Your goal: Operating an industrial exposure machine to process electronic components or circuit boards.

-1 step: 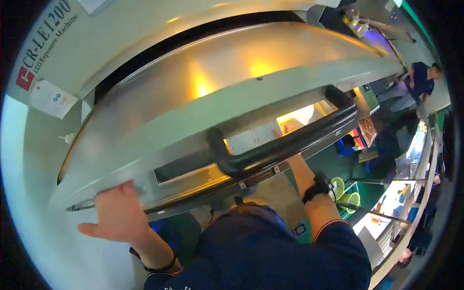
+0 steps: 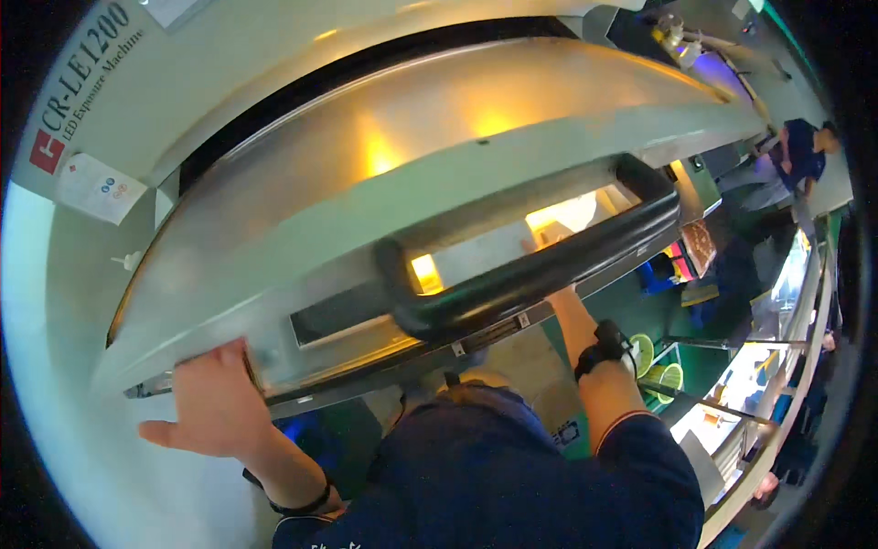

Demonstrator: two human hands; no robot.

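My left hand is at the left front corner of a large metal lid on a pale machine. Its thumb sticks out to the left, and its fingertips meet the lid's edge, partly hidden there. Across the lid's front runs a thick black handle. My right hand reaches past this handle and shows only in part through the gap behind it, in yellow light. What its fingers touch is hidden.
Machine housing rises behind the lid. To the right are green baskets, a brightly lit table and a pale curved rail. Another person is farther off at the right.
The handle has shifted slightly left, with more yellow light showing at its left end. My left hand has moved a little to the left along with the lid's edge.
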